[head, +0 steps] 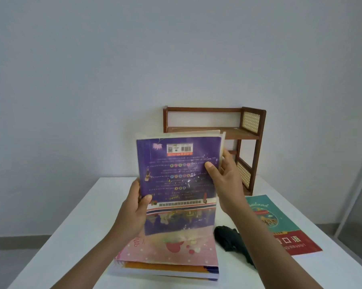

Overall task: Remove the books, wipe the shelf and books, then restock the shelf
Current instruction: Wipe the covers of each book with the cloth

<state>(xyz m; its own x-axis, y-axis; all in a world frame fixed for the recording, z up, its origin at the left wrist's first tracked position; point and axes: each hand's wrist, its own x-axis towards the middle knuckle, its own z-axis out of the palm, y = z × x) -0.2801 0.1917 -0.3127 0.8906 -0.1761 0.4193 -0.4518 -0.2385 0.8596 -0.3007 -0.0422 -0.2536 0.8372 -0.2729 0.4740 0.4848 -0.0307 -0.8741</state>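
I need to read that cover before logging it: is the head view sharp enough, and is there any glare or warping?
Head view: the purple book is soft with motion blur, small print unreadable; pale glare patches mottle its lower cover; the wide-angle lens bows the table edges; lighting is even and dim, with weak shadows; the wooden shelf looks sharper.

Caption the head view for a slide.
Both hands hold a purple book upright over a stack; shelf bare.

Plain room, home or small office, hard to tell which. Bare pale wall (92, 69), white rectangular table (75, 215), small dark wooden shelf with cane side panels (252, 122), grey floor with skirting (13, 245), paperback language books (280, 222).
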